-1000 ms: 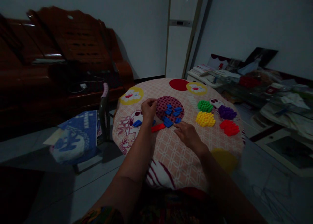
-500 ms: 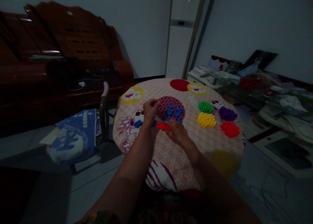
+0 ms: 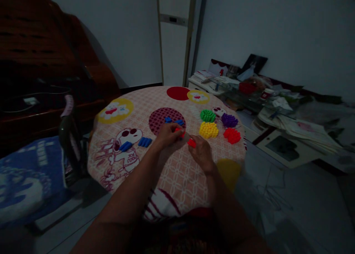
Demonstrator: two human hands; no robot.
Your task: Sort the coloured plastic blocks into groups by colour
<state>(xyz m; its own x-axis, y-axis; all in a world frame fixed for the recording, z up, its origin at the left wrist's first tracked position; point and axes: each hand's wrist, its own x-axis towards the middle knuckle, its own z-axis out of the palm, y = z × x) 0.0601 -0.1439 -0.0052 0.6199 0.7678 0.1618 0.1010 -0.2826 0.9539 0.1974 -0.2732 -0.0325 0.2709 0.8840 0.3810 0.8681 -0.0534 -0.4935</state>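
Observation:
Over the middle of the round table, my left hand (image 3: 168,134) pinches a small bunch of red sticks (image 3: 179,132) at its fingertips. Just to the right, my right hand (image 3: 201,151) is closed around more red sticks (image 3: 191,142), whose ends poke out toward the left hand. A narrow gap separates the two red bunches. Beyond the left hand, blue sticks (image 3: 168,119) lie on the dark red printed circle, partly hidden by the fingers. Two further groups of blue sticks, one nearer (image 3: 144,141) and one farther left (image 3: 125,146), rest on the cartoon dog print.
On the table's right side sit a green pile (image 3: 208,115), a yellow pile (image 3: 209,129), a purple pile (image 3: 229,120) and a red pile (image 3: 232,135). A chair with a blue cover (image 3: 36,176) stands at left. A cluttered glass-topped cabinet (image 3: 238,89) is beyond the table's right edge.
The view has swung right. My left hand, earlier raised beside the printed circle, has come over to my right hand and now pinches red sticks. The right hand still holds red sticks.

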